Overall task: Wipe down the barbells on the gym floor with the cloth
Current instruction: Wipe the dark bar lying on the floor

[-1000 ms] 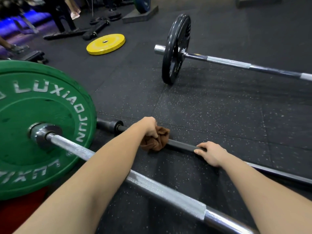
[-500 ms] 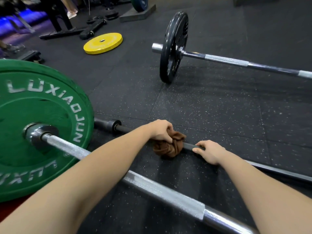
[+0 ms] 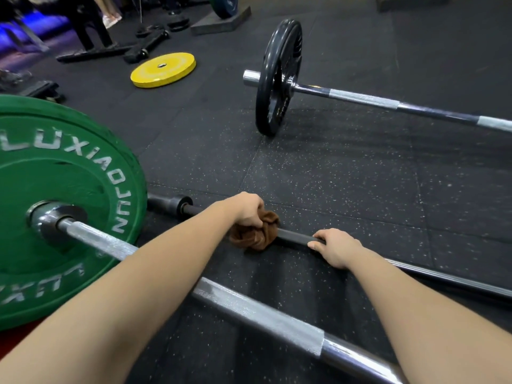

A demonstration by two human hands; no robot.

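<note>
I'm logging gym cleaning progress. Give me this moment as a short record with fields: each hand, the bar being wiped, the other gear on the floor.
left grip: holds the bunched brown cloth on the black bar
right grip: holds the black bar, right of the cloth
bar being wiped: black bar, lying on the floor
nearest bar: silver barbell with green plate, under both forearms
farthest bar: far barbell with black plate
loose: yellow plate, flat on the floor

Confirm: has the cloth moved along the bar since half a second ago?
Yes. The cloth slid along the black bar toward its collar, away from the right hand.
</note>
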